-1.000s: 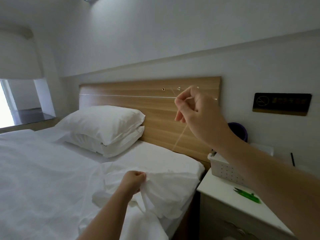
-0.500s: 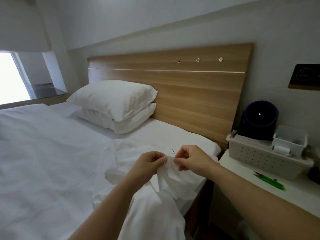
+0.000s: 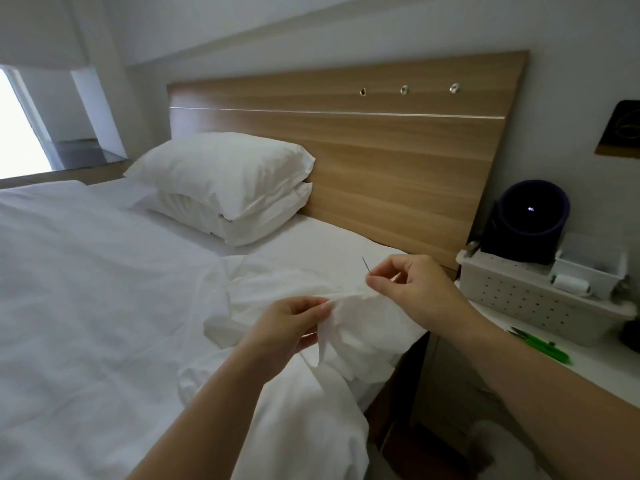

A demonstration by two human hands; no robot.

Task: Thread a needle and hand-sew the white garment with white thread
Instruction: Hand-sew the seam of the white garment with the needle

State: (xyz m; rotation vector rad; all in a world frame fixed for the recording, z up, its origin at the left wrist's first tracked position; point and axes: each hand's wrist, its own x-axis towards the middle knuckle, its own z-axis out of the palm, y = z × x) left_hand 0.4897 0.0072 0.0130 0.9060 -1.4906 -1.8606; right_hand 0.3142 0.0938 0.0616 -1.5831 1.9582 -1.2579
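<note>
Nearest the wearer, the crumpled white cloth garment [image 3: 311,410] trails off the bed edge at 6 o'clock. Its upper fold is lifted and drawn taut between both hands.

The left hand [image 3: 294,327] pinches that fold, thumb and fingertips closed on the cloth. At its 2 o'clock, the right hand [image 3: 412,289] has thumb and forefinger clamped on a thin dark steel needle [image 3: 365,265], which points up toward 11 o'clock, with the fingertips touching the fold's end.

Change noted: a second ago the right hand was raised high before the headboard, drawing the stitch through. It has since come down to the cloth, and the two hands now stand slightly wider apart than half a second back. Judgement: one stitch completed and the next being set. The white thread cannot be made out against the fabric.

Beyond, at 3 o'clock, a white perforated plastic basket [image 3: 519,299] holds a white thread spool [image 3: 569,284]. Two stacked white pillows [image 3: 225,181] lie at 11 o'clock, against the wooden headboard [image 3: 381,150].
</note>
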